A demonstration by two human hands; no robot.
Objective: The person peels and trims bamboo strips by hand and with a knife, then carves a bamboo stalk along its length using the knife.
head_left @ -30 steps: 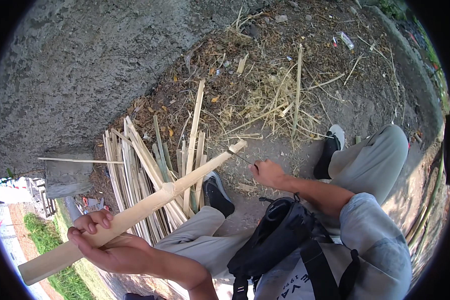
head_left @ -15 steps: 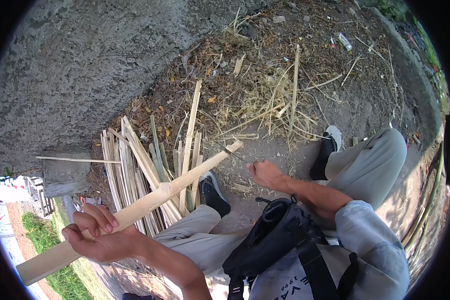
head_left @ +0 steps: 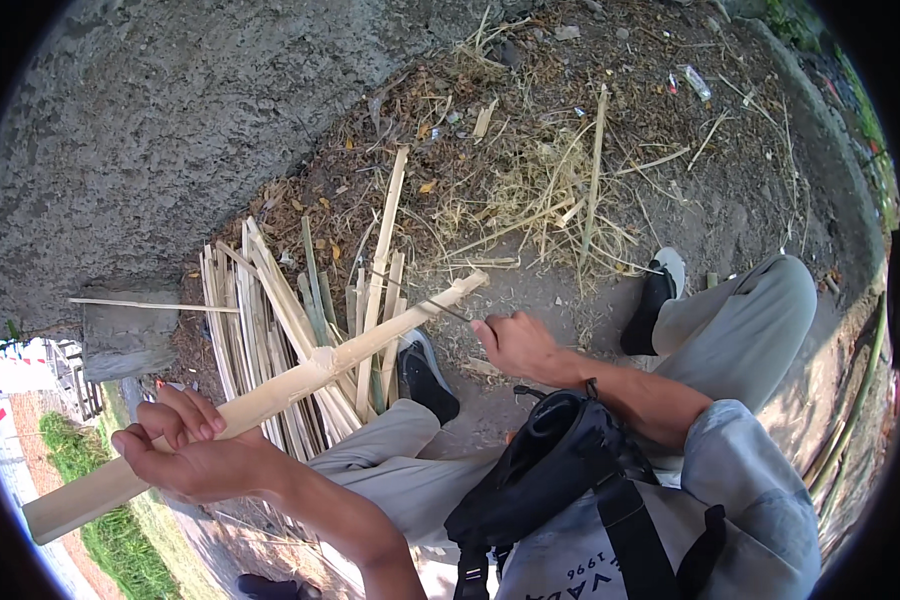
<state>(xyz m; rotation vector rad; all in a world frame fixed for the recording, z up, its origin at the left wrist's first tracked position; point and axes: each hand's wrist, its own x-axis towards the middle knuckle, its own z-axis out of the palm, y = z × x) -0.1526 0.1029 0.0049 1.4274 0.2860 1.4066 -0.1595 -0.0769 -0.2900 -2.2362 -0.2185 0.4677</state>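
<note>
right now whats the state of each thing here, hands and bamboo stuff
left hand: gripping the bamboo stick
right hand: empty, held low near the ground
bamboo stick: held off the ground, slanting up to the right
split bamboo strips: lying piled on the ground
black bag: strapped across the chest

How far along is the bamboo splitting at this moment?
Done: a pile of split bamboo strips lies on the ground by the left shoe. In hand: the left hand grips a long bamboo piece; the right hand is near its far end, seemingly with a thin blade. Left: that piece looks whole, and more stalks lie at right.
</note>
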